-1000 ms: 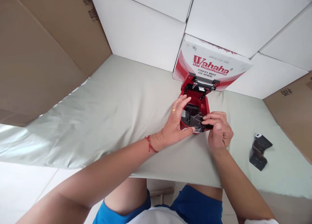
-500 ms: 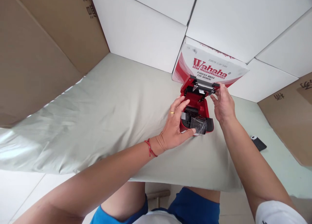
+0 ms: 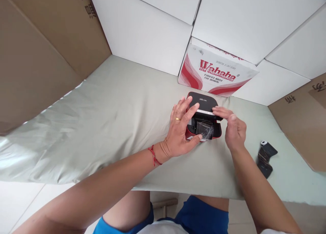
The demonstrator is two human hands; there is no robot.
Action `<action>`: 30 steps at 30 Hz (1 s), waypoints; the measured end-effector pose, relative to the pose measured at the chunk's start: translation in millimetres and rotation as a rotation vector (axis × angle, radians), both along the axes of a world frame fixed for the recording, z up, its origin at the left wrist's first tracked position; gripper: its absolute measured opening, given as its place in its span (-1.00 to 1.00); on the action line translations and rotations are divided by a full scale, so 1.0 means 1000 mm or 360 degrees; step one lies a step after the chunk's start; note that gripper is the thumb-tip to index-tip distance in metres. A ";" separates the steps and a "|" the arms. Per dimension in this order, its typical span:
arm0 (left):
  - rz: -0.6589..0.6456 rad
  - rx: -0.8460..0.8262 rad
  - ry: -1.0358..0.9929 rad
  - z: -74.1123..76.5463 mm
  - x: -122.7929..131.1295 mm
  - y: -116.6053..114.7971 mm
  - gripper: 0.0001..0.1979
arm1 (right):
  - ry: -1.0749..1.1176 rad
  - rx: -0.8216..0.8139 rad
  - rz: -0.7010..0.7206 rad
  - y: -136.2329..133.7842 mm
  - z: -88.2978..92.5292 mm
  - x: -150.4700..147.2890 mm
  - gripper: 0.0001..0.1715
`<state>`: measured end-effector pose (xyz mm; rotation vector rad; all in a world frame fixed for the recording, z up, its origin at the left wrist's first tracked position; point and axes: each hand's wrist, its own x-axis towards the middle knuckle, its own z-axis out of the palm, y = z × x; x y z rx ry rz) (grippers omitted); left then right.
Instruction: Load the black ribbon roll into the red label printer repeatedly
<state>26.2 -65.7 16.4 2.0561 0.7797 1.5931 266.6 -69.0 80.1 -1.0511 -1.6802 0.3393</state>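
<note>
A small red and black printer (image 3: 216,134) sits on the cloth, its black lid (image 3: 205,103) swung partway down over the compartment. Under the lid's front edge, a dark piece in crinkled clear film (image 3: 205,129) shows inside. My left hand (image 3: 181,129) spans the printer's left side, fingers spread toward the lid and thumb at the front, holding the body. My right hand (image 3: 233,127) has its fingers stretched out on the lid's front right corner; the undersides of those fingers are hidden. A black strip with a white round end (image 3: 266,156) lies right of my right forearm.
A pale green cloth (image 3: 114,118) covers the surface. Behind the printer stands a red and white water carton (image 3: 216,73) against white boxes (image 3: 150,34). Brown cardboard boxes rise at the left (image 3: 38,54) and the right (image 3: 303,122).
The lid has come down from nearly upright to partway over the body, my right hand moving toward me with it. My left hand stays at the printer. More of the black strip shows.
</note>
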 end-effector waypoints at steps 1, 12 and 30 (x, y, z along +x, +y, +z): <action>-0.0027 -0.0020 0.0019 0.000 0.000 0.000 0.04 | -0.0030 0.0023 -0.0024 -0.005 -0.003 -0.002 -0.45; -0.0113 -0.0116 0.0118 -0.007 -0.006 0.006 0.02 | -0.0128 0.0085 -0.0150 -0.012 -0.026 -0.007 -0.51; -0.0232 -0.0546 -0.0233 0.004 -0.021 0.026 -0.18 | -0.0600 0.0680 0.0036 -0.036 -0.025 -0.024 -0.59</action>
